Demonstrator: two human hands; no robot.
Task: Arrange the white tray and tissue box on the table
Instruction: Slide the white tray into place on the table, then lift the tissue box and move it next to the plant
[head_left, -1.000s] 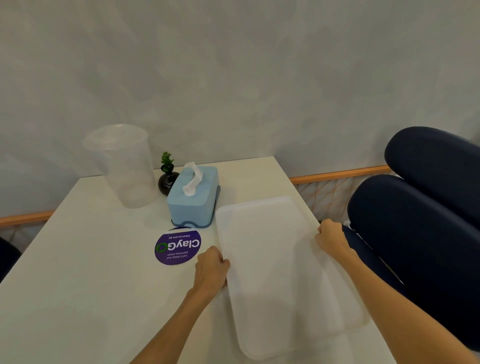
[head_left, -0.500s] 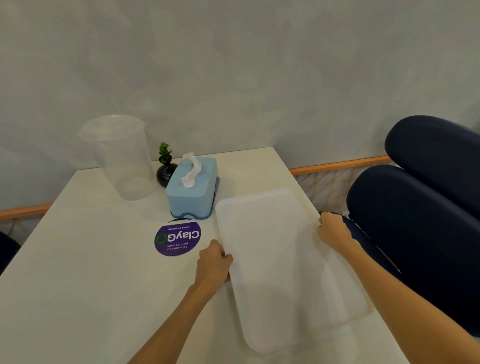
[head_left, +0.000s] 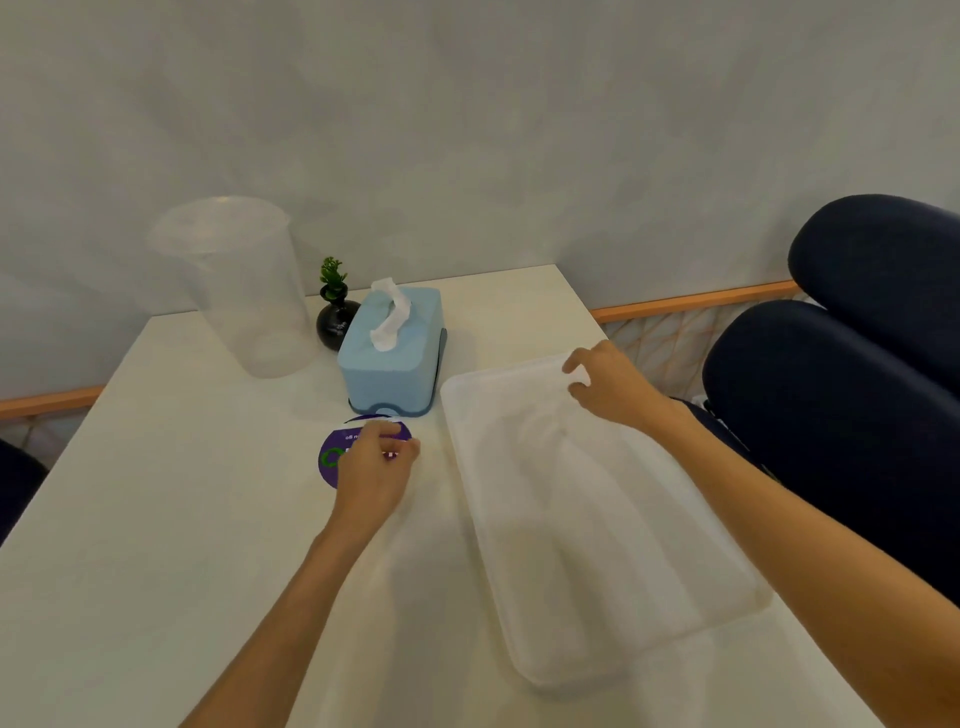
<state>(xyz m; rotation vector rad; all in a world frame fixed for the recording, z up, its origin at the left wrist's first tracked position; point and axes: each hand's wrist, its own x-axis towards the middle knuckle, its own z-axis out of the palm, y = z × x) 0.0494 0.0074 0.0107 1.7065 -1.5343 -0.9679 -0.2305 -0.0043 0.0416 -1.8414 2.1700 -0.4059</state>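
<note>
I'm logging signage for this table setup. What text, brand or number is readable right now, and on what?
"og" (upside down, a fragment only): on the round purple sticker on the table; the left hand covers most of it, so the rest cannot be read.
Green ring logo on the same sticker: no letters legible.
Tissue box, white tray, clear container, black vase: no text visible.

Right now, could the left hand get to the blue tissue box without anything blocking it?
Probably yes. The left hand hovers over the purple round sticker, just in front of the blue tissue box, with only bare table between; the white tray lies off to the right.
</note>
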